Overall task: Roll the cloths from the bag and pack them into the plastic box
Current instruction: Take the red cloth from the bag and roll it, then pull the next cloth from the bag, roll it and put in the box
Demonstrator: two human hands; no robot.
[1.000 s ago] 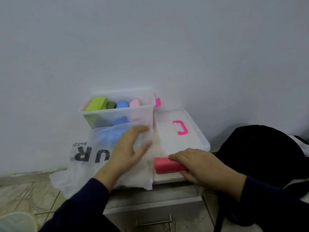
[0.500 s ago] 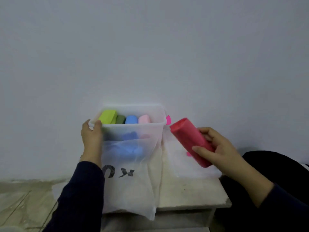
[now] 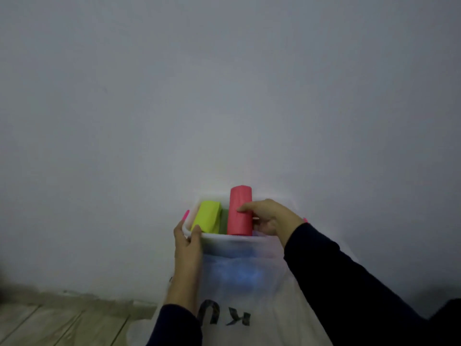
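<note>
The clear plastic box [image 3: 219,237] stands against the wall. My left hand [image 3: 187,245] grips its front left corner. My right hand [image 3: 268,217] holds a rolled red cloth [image 3: 240,211] upright over the middle of the box, its lower end inside the rim. A lime green roll [image 3: 207,216] sits at the box's left, with a dark green one just visible beside it. The white plastic bag [image 3: 249,295] with dark letters hangs in front of the box, something blue showing through it.
A plain white wall fills most of the view. Pink latches [image 3: 185,216] stick out at the box's sides. Wood-pattern floor [image 3: 57,323] lies at the lower left. A dark shape [image 3: 449,310] sits at the lower right edge.
My right hand lifted the red roll from the table and carried it left over the box, turning it upright. My left hand left the bag and took the box's corner.
</note>
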